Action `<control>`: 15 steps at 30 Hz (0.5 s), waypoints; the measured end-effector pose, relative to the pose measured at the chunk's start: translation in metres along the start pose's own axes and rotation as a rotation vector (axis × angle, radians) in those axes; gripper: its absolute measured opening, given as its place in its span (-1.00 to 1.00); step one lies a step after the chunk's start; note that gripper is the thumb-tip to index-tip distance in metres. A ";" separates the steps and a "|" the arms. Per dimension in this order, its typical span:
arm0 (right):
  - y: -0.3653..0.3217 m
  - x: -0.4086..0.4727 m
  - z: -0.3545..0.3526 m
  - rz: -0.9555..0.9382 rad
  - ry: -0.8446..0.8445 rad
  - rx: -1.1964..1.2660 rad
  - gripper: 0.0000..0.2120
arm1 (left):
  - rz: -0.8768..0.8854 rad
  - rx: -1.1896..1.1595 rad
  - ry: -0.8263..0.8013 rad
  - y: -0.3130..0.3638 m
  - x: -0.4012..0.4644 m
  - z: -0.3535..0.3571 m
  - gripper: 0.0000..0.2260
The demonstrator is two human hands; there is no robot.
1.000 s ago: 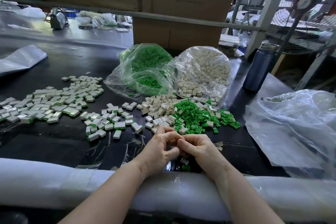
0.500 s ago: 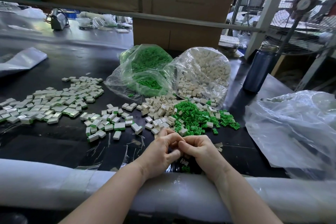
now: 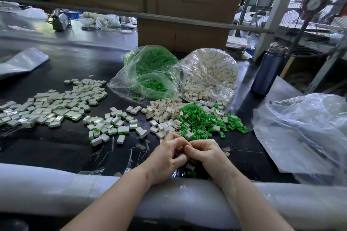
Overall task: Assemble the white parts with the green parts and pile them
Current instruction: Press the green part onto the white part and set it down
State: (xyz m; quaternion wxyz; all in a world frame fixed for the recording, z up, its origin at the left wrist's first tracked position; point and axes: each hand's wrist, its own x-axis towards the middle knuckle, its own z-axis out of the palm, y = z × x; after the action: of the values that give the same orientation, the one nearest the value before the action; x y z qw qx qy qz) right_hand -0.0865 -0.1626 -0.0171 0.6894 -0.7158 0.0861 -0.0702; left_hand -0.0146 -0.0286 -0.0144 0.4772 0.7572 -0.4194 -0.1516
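Left hand (image 3: 165,157) and right hand (image 3: 204,154) meet fingertip to fingertip just past the padded near edge (image 3: 56,189) of the black table (image 3: 56,148). Fingers on both are curled in tight; what they pinch is hidden, so can't tell what either holds. A couple of green pieces (image 3: 191,171) lie under the hands.

Bare black surface to the near left of the hands; crumpled clear plastic (image 3: 300,137) crowds the right edge.

Just beyond the fingers: loose green parts (image 3: 202,120) heaped, with loose white parts (image 3: 165,114) touching them on the left, some mixed in. Left of that, assembled pieces (image 3: 110,125), white blocks with a green strip along one side, scattered flat; a bigger spread of them (image 3: 56,105) further left, near the left edge.

Far: open clear bag of green parts (image 3: 154,73), bag of white parts (image 3: 212,73) touching it on the right. Dark blue bottle (image 3: 266,73) upright, far right. Cardboard boxes (image 3: 182,37) behind the bags.
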 end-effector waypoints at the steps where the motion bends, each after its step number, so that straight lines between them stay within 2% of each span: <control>1: 0.000 0.000 0.000 0.003 -0.007 0.014 -0.84 | 0.002 -0.006 0.008 0.001 0.000 0.000 -0.85; 5: 0.000 0.001 0.002 0.008 -0.026 0.044 -0.82 | 0.017 -0.014 0.040 0.002 0.000 -0.001 -0.83; 15: -0.002 -0.002 0.002 0.015 0.011 0.028 -0.83 | 0.001 -0.022 0.003 0.001 -0.001 0.000 -0.86</control>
State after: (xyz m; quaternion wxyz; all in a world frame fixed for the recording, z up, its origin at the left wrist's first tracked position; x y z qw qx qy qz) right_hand -0.0878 -0.1604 -0.0150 0.6994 -0.7050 0.0945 -0.0701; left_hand -0.0158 -0.0282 -0.0137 0.4860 0.7520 -0.4174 -0.1549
